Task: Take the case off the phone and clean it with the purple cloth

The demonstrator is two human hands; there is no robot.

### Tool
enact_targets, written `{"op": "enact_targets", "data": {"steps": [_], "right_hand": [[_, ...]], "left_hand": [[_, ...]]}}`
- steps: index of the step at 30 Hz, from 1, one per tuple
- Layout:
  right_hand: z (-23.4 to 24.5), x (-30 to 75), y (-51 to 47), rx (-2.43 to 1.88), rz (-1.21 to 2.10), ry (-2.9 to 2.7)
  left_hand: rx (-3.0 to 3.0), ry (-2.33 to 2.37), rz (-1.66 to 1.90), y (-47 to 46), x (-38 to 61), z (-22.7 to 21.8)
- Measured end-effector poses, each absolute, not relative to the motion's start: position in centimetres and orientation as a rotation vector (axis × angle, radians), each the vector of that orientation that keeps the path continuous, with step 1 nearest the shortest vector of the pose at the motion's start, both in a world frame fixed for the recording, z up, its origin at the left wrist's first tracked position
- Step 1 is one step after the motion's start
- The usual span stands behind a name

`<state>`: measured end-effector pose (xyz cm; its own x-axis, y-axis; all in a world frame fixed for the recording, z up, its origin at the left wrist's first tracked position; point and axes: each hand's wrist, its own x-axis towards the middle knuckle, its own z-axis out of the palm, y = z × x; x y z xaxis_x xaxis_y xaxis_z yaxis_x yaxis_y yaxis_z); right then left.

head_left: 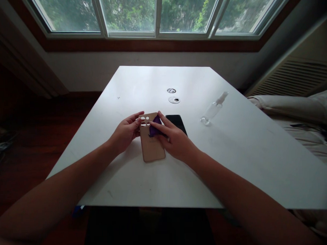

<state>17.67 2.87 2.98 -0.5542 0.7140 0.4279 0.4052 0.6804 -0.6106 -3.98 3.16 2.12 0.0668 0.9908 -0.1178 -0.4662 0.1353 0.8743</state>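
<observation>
A tan phone case (151,150) with camera holes at its top is held up over the table, its outer back towards me. My left hand (127,132) grips its upper left edge, thumb on the front and fingers behind. In my right hand (177,138) is a purple cloth (155,129), pressed against the upper right part of the case. Some of the cloth is hidden under the fingers. Just behind my right hand lies a phone (176,121) with a dark face, partly covered by the hand.
A clear spray bottle (212,111) lies on its side on the white table (250,155), to the right. Two small round items, a patterned disc (171,90) and a pale ring-like disc (174,100), lie farther back. Beyond the table is a window (130,13).
</observation>
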Motion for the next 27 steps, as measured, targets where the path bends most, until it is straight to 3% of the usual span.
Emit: {"op": "enact_targets", "data": {"steps": [8,23,27], "right_hand": [[2.0,17.2,2.9,-0.984,0.895,-1.943],[2.7,18.7,5.3,-1.193,0.525,-1.575],[2.7,18.8,5.6,-1.185,0.488,-1.557]], "left_hand": [[0.989,1.118,1.281,2.9,-3.7,2.2],[1.803,1.705,0.988,3.2,-5.4,0.9],[2.125,1.673,1.188,2.1,-5.2,2.7]]}}
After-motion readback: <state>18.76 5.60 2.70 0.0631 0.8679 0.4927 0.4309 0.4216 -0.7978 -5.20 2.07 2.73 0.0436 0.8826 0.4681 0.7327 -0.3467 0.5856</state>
